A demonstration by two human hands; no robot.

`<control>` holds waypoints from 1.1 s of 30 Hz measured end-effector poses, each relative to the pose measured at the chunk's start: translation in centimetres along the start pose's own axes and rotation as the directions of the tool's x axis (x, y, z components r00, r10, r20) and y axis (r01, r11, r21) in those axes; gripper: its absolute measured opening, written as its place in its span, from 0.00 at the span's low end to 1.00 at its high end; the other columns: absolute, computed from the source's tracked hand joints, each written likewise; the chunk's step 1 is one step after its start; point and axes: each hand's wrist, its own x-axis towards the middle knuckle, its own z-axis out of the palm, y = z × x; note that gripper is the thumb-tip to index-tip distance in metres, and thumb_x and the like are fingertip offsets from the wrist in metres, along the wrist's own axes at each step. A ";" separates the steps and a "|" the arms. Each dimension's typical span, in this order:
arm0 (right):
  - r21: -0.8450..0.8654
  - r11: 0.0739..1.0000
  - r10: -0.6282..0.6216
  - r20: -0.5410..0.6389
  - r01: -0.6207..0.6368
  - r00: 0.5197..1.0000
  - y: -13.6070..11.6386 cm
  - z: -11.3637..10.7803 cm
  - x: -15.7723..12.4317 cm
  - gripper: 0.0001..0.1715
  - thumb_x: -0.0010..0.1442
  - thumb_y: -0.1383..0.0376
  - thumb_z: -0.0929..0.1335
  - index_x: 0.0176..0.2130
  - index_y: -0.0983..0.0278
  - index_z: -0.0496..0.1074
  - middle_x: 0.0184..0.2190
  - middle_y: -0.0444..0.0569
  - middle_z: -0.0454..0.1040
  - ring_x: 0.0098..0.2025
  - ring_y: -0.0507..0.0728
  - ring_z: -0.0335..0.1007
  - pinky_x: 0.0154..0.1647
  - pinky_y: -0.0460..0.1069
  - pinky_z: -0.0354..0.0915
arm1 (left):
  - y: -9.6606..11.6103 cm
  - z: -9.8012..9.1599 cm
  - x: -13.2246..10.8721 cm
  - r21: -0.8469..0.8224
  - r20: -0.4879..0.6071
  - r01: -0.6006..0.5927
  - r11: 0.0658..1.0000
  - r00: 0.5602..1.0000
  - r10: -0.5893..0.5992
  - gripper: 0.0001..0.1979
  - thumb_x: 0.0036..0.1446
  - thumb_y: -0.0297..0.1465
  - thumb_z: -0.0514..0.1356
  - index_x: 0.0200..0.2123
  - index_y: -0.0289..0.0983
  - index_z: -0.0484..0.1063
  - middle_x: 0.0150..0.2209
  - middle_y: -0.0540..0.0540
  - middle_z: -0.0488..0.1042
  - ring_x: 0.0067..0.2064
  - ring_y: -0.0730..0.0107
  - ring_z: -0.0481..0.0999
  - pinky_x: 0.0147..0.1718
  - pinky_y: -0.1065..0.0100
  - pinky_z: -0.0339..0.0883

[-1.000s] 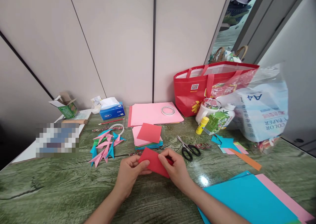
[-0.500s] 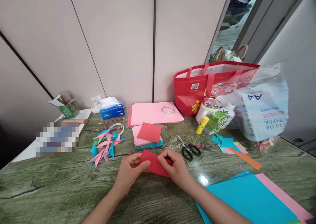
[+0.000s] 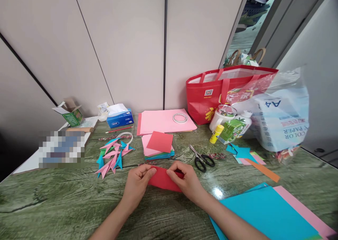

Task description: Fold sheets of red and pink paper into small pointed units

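One piece of red paper (image 3: 162, 180) sits between the left hand (image 3: 136, 183) and the right hand (image 3: 189, 182), over the near part of the surface (image 3: 66, 204). Each grip is pinched together on it, thumb against fingers, the left at its left end, the right at its right part. Should one grip tug harder or twist, the sheet could tear or crease askew, and a slipping thumb could let its edges drift out of line. It looks plain and strip-like from this viewpoint, slightly bowed along the near edge. How many layers it has is hard to tell, since fingers cover both ends. A large blue sheet (image 3: 264, 211) lies to the right. Just beyond the hands are a stack of paper squares (image 3: 148, 151), scissors (image 3: 200, 159) right of it and folded paper pieces (image 3: 111, 163) to the left. Farther back stand a glue stick (image 3: 216, 134) and a red bag (image 3: 198, 104).
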 end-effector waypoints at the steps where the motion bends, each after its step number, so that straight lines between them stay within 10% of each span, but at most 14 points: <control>1: 0.003 1.000 -0.002 0.002 0.002 1.000 0.0 0.0 0.0 0.12 0.54 0.65 0.63 0.21 0.65 0.63 0.18 0.42 0.63 0.22 0.50 0.57 0.24 0.44 0.54 | 0.0 0.0 0.0 0.009 0.003 -0.005 1.000 1.000 0.005 0.10 0.47 0.35 0.60 0.24 0.33 0.73 0.19 0.50 0.73 0.22 0.74 0.68 0.22 0.75 0.60; 16: -0.087 0.991 -0.092 0.125 0.103 0.988 0.4 -0.2 0.0 0.10 0.54 0.66 0.64 0.23 0.65 0.67 0.20 0.43 0.67 0.23 0.50 0.60 0.26 0.44 0.55 | 1.2 0.4 -0.1 0.154 0.070 0.010 0.988 0.997 -0.021 0.06 0.38 0.29 0.65 0.25 0.36 0.75 0.24 0.50 0.76 0.24 0.73 0.71 0.23 0.76 0.62; 20: 0.018 1.000 0.005 0.101 -0.007 0.995 0.1 -0.3 0.1 0.05 0.51 0.64 0.67 0.26 0.65 0.68 0.24 0.43 0.68 0.27 0.51 0.63 0.29 0.45 0.57 | 0.6 0.2 0.0 0.133 -0.008 0.012 0.991 1.000 -0.011 0.05 0.39 0.29 0.64 0.24 0.35 0.76 0.23 0.47 0.77 0.25 0.70 0.73 0.23 0.74 0.64; 25: 0.256 0.932 0.232 0.123 -0.257 0.965 0.0 -0.2 0.2 0.28 0.35 0.66 0.75 0.37 0.64 0.64 0.30 0.43 0.68 0.29 0.51 0.63 0.28 0.44 0.60 | 0.5 -0.2 0.1 0.116 -0.122 -0.063 0.991 0.990 0.077 0.05 0.39 0.30 0.64 0.24 0.36 0.77 0.24 0.47 0.78 0.25 0.69 0.74 0.24 0.74 0.66; 33: 0.397 0.856 0.256 0.230 -0.330 0.939 0.6 0.4 0.3 0.15 0.41 0.65 0.72 0.31 0.68 0.69 0.20 0.41 0.69 0.19 0.48 0.60 0.20 0.43 0.58 | 0.5 0.1 -0.1 0.192 -0.202 -0.106 0.976 0.969 0.145 0.06 0.39 0.31 0.64 0.25 0.35 0.77 0.26 0.46 0.79 0.25 0.67 0.74 0.24 0.72 0.67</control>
